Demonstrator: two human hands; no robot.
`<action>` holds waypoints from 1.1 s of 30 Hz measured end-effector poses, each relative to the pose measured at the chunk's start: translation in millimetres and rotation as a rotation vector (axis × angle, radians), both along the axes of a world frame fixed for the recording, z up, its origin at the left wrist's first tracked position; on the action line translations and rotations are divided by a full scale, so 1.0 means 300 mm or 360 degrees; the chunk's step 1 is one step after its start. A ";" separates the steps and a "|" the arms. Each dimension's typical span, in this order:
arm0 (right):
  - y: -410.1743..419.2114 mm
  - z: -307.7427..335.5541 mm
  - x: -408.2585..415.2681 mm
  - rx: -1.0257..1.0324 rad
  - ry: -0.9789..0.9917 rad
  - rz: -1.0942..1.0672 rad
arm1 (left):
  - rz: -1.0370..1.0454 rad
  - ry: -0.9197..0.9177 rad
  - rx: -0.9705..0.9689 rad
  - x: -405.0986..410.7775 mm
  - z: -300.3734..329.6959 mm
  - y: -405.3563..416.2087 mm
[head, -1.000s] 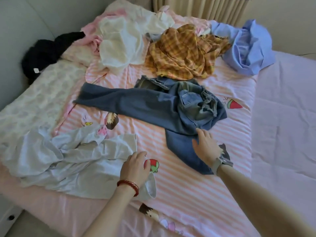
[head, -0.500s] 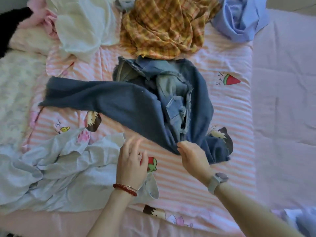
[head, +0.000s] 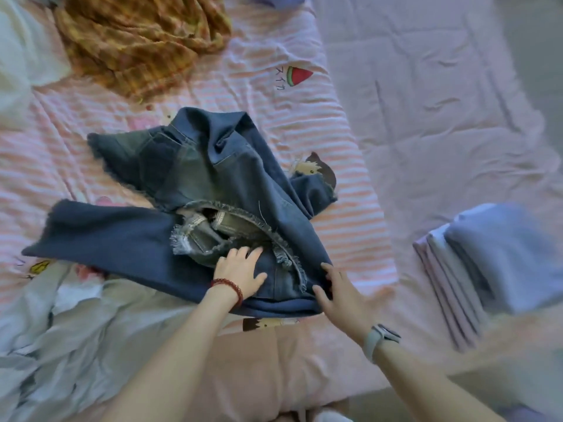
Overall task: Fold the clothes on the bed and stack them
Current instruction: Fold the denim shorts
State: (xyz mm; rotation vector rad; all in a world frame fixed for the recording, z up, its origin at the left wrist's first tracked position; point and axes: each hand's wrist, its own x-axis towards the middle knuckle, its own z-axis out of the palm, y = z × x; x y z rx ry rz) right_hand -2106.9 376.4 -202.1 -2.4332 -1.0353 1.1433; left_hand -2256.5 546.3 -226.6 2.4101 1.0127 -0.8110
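Denim jeans (head: 189,190) are lying crumpled near the middle of the bed (head: 426,117), bunched toward its near edge, with one leg stretching out toward the left edge and the frayed waistband turned up in the centre. We are noting the left hand (head: 240,274) resting flat on the denim just below the waistband, fingers straight and spread, gripping nothing. The right hand (head: 338,292) is lying at the near right corner of the bundle, fingers extended and fingertips touching the folded edge of the fabric; we are seeing no pinch or curl there either. A red bead bracelet (head: 228,287) is sitting on the left wrist and a pale watch (head: 379,338) on the right.

We are recording the surroundings as follows. A pink striped quilt (head: 350,226) with cartoon prints is lying under the jeans. A yellow plaid shirt (head: 137,41) is lying heaped toward the far edge, well apart from the jeans. A white garment (head: 21,56) is showing at the far left corner, cut by the frame. A pale grey garment (head: 76,345) is lying rumpled along the near left edge, and the trailing jeans leg is overlapping its upper part. A folded stack (head: 487,263) in lilac and light blue is sitting near the right edge, apart from both hands, blurred.
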 end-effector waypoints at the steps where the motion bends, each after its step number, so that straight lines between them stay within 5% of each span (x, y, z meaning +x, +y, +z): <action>1: 0.023 -0.018 -0.016 -0.0043 0.0017 -0.0100 | 0.0010 -0.0034 0.0038 -0.016 -0.004 -0.015; 6: 0.152 -0.117 -0.108 -0.0429 -0.0157 -0.0193 | 0.0171 -0.0211 -0.0010 -0.115 0.016 -0.072; 9: 0.179 -0.136 -0.140 -0.0380 -0.0307 -0.0234 | 0.0247 -0.0223 -0.0142 -0.171 0.052 -0.122; 12: 0.132 -0.106 -0.130 -0.0055 -0.0165 -0.0504 | 0.0287 -0.0293 -0.0096 -0.197 0.101 -0.133; 20: 0.006 0.229 0.014 0.1056 0.0184 -0.0931 | 0.0294 -0.1131 0.0353 0.033 0.280 -0.058; 27: -0.130 0.427 0.069 0.1233 0.0051 -0.0670 | 0.0126 -0.0574 0.0319 0.181 0.277 -0.008; 33: -0.302 0.487 0.131 0.1211 -0.0189 -0.0716 | -0.0286 -0.0811 0.0235 0.179 0.366 0.031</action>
